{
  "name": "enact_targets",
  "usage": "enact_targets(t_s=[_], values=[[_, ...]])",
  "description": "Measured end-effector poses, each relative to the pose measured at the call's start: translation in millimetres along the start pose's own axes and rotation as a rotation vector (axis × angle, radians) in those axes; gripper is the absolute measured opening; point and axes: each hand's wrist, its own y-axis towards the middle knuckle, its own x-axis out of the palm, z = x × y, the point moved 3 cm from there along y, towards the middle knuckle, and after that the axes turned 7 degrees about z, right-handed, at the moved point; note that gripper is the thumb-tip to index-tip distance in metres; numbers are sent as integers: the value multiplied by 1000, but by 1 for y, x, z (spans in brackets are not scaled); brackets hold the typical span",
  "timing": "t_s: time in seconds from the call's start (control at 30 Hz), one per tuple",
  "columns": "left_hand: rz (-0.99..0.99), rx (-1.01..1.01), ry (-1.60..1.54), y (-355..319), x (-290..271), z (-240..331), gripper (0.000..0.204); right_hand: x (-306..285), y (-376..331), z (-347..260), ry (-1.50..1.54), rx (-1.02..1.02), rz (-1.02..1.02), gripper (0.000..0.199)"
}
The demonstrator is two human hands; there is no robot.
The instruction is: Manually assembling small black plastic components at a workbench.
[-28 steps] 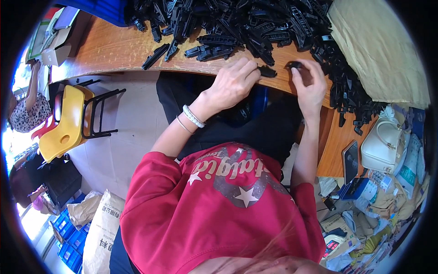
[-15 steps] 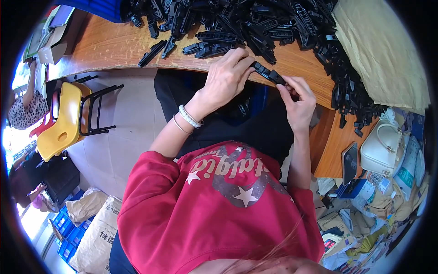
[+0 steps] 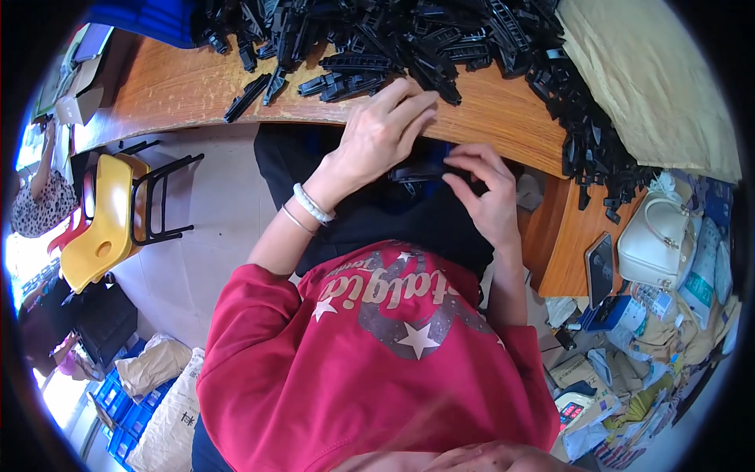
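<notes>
My left hand (image 3: 379, 130) is over the front edge of the wooden table (image 3: 181, 86), its fingers loosely bent and apart with nothing visible in them. Lower and to the right, my right hand (image 3: 489, 193) has thumb and fingers spread, holding nothing. Between and below the hands, a smeared black plastic part (image 3: 417, 173) shows over a dark blue container (image 3: 442, 151) at my lap, mostly hidden by my arm and the table. Just beyond my left fingertips, a pile of black plastic parts (image 3: 377, 39) covers the back of the table.
More black parts (image 3: 598, 149) spill down the right side beside a large tan sheet (image 3: 645, 86). A phone (image 3: 600, 267) and a white handbag (image 3: 657, 240) are at the right. Yellow chairs (image 3: 102, 220) stand left; blue crates (image 3: 130, 409) and sacks (image 3: 161, 425) lie lower left.
The black plastic part held between both hands has left them. My right hand has moved down and left and opened; my left hand has shifted slightly left.
</notes>
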Motion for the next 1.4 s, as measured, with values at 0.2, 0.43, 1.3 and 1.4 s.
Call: enact_targets(t_s=[0.2,0.43,1.3,1.4], values=[[-54,159,304,19,30,0,33,-59,58,39,-738,-255,702,19],[-109,166,184,1,35,14,30,-41,64,42,-650,-274,486,12],[51,161,173,-11,41,9,38,-28,15,32,-101,76,392,23],[28,161,153,-10,41,10,38,-21,7,22,-101,40,359,25]])
